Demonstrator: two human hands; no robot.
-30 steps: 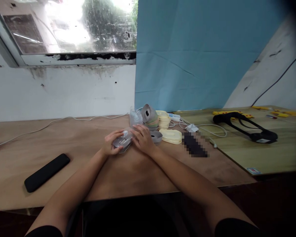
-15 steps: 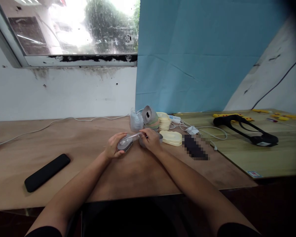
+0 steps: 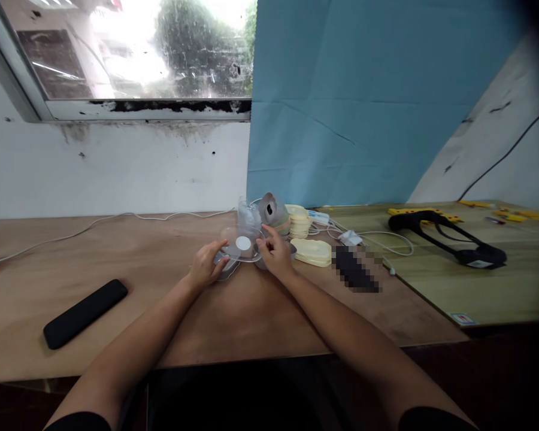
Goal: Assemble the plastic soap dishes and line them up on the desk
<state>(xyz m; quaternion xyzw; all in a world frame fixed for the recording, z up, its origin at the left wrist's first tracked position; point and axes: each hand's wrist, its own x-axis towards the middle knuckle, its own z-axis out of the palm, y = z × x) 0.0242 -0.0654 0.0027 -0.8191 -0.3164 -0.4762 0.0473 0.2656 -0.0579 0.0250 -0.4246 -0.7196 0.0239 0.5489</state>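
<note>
A thin clear plastic lid [image 3: 241,230] with a white round spot [image 3: 243,243] is held between my hands over the table. My left hand [image 3: 205,263] grips its left edge between thumb and fingers. At the right edge, my right hand [image 3: 273,251] pinches the lid with thumb and forefinger. Below it, by my left fingers, lies a clear and grey piece [image 3: 227,272], partly covered. Partly hidden behind my right hand is a grey container [image 3: 291,251]. Just beyond stand stacked clear plastic pieces [image 3: 249,212] and a tilted grey container [image 3: 273,209].
Cream lids stand in a stack [image 3: 299,221], with more cream lids [image 3: 313,251] in front. Right of them are white cables with a plug [image 3: 350,237] and a pixelated dark object [image 3: 356,267]. A black case [image 3: 85,314] lies left; a black frame-like object [image 3: 449,236] lies far right.
The clear lid has turned from nearly edge-on to facing me, showing its white round spot. My left hand has moved off the grey piece, which now lies lower beneath the lid.
</note>
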